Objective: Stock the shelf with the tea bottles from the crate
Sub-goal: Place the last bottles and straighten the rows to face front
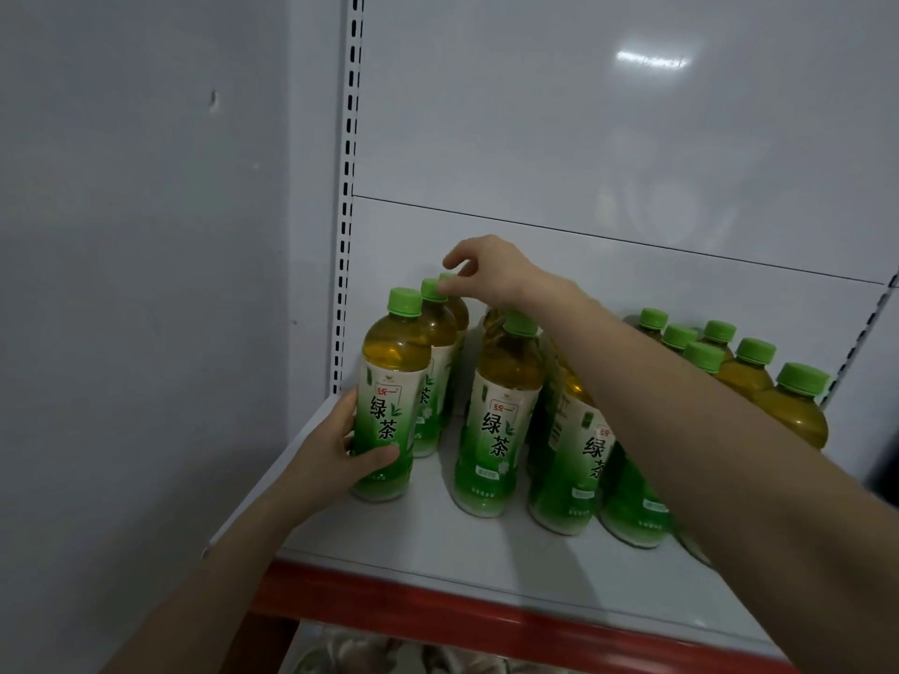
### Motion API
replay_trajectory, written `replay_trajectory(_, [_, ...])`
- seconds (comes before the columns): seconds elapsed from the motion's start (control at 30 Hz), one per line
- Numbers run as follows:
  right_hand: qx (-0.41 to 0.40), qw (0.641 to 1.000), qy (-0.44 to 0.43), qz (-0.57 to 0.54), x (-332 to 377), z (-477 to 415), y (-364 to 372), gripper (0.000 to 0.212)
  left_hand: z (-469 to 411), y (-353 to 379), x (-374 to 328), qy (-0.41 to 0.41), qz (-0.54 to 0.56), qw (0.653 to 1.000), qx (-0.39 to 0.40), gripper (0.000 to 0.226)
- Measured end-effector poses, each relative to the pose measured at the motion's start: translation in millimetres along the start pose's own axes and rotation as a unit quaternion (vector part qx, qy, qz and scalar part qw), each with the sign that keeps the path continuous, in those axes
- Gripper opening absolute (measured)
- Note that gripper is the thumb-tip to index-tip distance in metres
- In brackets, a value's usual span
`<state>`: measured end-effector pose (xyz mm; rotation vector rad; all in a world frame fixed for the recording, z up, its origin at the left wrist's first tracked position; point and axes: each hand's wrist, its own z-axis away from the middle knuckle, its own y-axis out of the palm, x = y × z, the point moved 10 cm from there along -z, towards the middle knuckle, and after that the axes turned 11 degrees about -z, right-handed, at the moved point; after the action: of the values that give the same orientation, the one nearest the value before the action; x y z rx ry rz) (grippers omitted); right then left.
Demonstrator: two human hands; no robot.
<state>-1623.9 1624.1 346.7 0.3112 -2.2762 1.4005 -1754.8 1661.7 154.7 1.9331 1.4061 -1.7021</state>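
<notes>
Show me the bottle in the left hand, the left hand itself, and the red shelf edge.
Held bottle (384, 420), head view, front label.
Left hand (331, 452), head view, back of hand.
Red shelf edge (486, 620), head view, mid strip.
</notes>
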Motion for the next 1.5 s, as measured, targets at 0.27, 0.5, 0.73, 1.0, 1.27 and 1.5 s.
replay_trajectory(0.27, [0.034, 0.999, 0.006, -0.010, -6.1, -23.2, 21.6, 0.036, 0.6, -1.7, 2.1, -0.006, -0.013, 1.000, -0.005, 0.059])
replay_trajectory(0.5, [-0.006, 1.000, -0.014, -0.017, -10.0, -25.1, 13.5, 0.032, 1.3, -2.2, 0.1, -0.002, -0.006, 1.000, -0.011, 0.059])
replay_trajectory(0.73, [0.006, 0.999, -0.004, -0.035, -9.5, -22.6, 14.4, 0.031, 1.3, 0.6, -1.2, -0.004, 0.005, 1.000, -0.006, 0.060])
replay_trajectory(1.0, [0.002, 1.000, -0.004, 0.003, -8.4, -8.3, 1.6, 0.040, -2.0, 13.1, 1.7, -0.016, 0.017, 1.000, 0.017, 0.064])
replay_trajectory(1.27, [-0.181, 0.972, -0.012, -0.147, -20.0, 88.4, -40.7, 0.044, -5.9, 18.0, 0.0, -0.005, 0.042, 0.999, 0.022, 0.063])
replay_trajectory(1.5, [-0.229, 0.952, 0.027, -0.199, -47.3, 157.2, -5.4, 0.058, -11.2, 26.4, -3.0, -0.009, 0.070, 0.997, 0.037, 0.066])
